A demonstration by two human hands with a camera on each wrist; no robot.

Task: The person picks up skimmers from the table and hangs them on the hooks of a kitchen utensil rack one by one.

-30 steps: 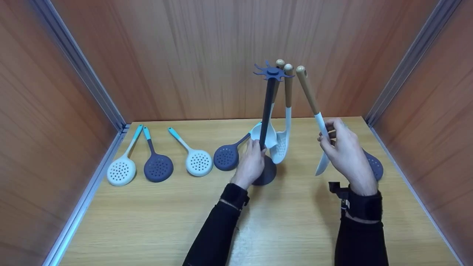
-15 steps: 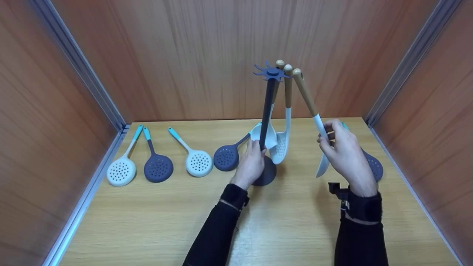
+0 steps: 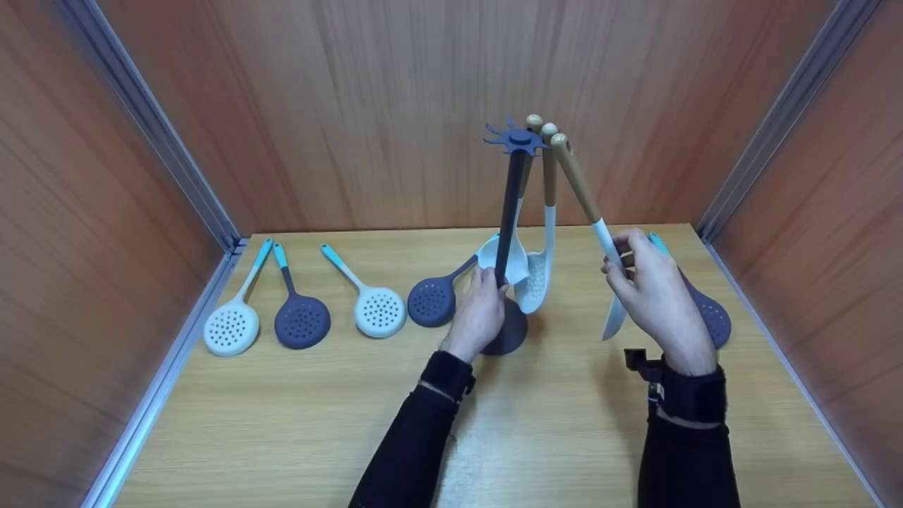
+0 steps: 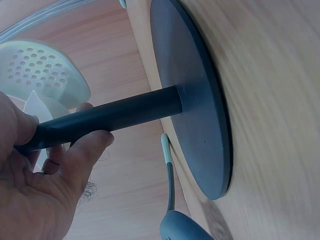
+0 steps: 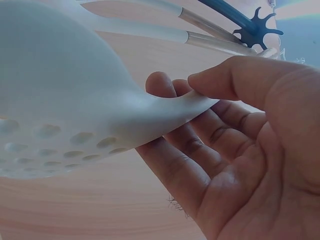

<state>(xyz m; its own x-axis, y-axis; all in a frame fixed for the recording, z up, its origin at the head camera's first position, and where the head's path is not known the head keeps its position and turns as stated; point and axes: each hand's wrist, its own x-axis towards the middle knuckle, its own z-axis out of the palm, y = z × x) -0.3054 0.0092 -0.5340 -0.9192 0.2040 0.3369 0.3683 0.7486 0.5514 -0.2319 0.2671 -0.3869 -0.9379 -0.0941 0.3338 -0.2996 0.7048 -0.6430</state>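
- far left: pale skimmer (image 3: 231, 329), dark skimmer (image 3: 302, 321), second pale skimmer (image 3: 380, 311) and second dark skimmer (image 3: 432, 301) lie on the table (image 3: 282, 437).
- left hand (image 3: 476, 314): curled round the lower pole of the stand (image 3: 511, 204), apparently steadying it.
- at the hooks: white utensil (image 3: 518, 262) and slotted spoon (image 3: 549, 226) hang.
- held skimmer (image 3: 601, 236): tilted, handle end beside the hooks; contact cannot be confirmed.
- right hand (image 3: 656, 296): pinches its white neck.
- step in hand, judged: hanging this skimmer; next move calls for lining handle hole with a free hook.
- far right: third dark skimmer (image 3: 707, 310), lying flat.
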